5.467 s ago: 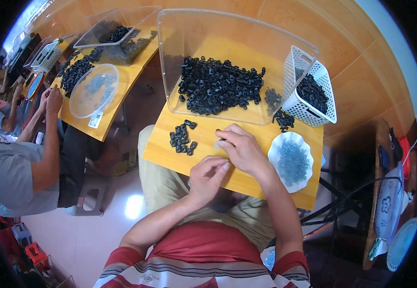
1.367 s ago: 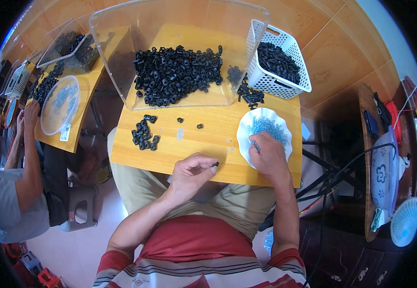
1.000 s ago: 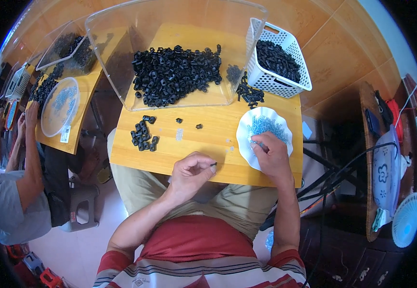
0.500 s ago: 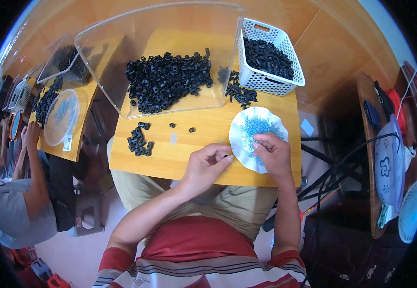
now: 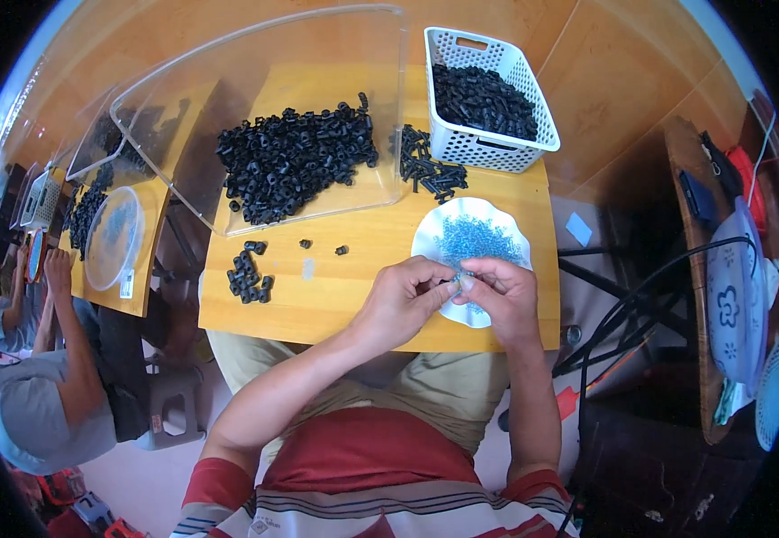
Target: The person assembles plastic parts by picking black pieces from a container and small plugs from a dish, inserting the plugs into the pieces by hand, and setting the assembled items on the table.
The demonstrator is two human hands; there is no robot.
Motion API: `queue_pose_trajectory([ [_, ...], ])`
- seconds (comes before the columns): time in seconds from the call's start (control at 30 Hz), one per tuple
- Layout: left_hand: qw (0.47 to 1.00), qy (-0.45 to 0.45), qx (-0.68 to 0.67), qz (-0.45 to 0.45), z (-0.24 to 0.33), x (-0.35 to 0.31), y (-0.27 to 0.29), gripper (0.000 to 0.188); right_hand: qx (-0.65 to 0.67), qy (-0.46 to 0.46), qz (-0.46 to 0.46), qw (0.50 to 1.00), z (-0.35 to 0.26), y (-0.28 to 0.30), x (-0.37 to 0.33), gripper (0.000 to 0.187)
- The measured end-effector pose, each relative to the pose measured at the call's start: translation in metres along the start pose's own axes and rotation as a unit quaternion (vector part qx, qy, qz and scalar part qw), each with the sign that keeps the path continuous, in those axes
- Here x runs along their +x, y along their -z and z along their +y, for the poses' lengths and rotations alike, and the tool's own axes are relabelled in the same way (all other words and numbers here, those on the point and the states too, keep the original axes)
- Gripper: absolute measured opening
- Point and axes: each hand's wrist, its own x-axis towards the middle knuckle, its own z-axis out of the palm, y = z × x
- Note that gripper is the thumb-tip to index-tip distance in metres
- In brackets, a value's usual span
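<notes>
My left hand (image 5: 407,302) and my right hand (image 5: 500,296) meet fingertip to fingertip over the near edge of a white wavy-rimmed plate (image 5: 423,244). Both are closed in a pinch. A small black plastic part showed in the left fingers half a second ago; now the fingers mostly cover it. What the right fingertips pinch is too small and hidden to make out. Many tiny clear-blue pieces (image 5: 474,240) are heaped on the plate. Left of my hands lie a cluster of short black parts (image 5: 250,276) and two single ones (image 5: 342,250).
A clear tray (image 5: 389,193) holds a heap of black parts (image 5: 295,161). Behind the plate stands a white perforated basket (image 5: 488,154) of black pieces, with loose black pins (image 5: 430,166) beside it. At left, another person (image 5: 48,386) sits at a neighbouring table (image 5: 143,291).
My right hand has lifted off the blue pieces and come left and nearer to me. My left hand has moved right, so the fingertips now meet. The view has shifted slightly.
</notes>
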Motion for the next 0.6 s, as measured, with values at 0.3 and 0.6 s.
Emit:
queue_pose_trajectory([
  [0.3, 1.000, -0.018, 0.023, -0.003, 0.006, 0.006, -0.003, 0.016, -0.088, 0.050, 0.016, 0.995, -0.004, 0.008, 0.001, 0.013],
  [0.6, 1.000, 0.021, 0.018, 0.010, 0.003, 0.011, -0.001, 0.017, -0.168, 0.063, 0.016, 0.984, -0.011, 0.011, 0.001, 0.014],
])
